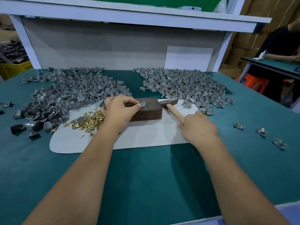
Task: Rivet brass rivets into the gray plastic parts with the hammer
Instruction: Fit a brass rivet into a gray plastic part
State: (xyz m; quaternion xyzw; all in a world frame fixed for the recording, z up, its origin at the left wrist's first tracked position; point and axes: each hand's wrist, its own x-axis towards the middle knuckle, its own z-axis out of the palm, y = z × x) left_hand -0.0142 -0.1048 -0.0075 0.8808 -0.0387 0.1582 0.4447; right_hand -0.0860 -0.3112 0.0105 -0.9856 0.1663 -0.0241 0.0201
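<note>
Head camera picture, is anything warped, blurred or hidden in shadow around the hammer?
Head view: wide-angle bending curves the shelf edge and stretches the forearms; lighting is even and soft, without glare; the hammer and brass rivets read clearly; the far worker sits dimmer.

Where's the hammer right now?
In the head view, the hammer lies right of centre, its head beside the dark block, its handle held by the right hand.

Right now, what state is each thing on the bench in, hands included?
Left hand: fingers pinching a gray plastic part on the block.
Gray plastic part: on the dark block, brass rivet standing in it.
Dark block: flat on the white mat.
Right hand: gripping the hammer handle.
Hammer: head resting low beside the block.
Loose brass rivets: heaped on the white mat.
</note>
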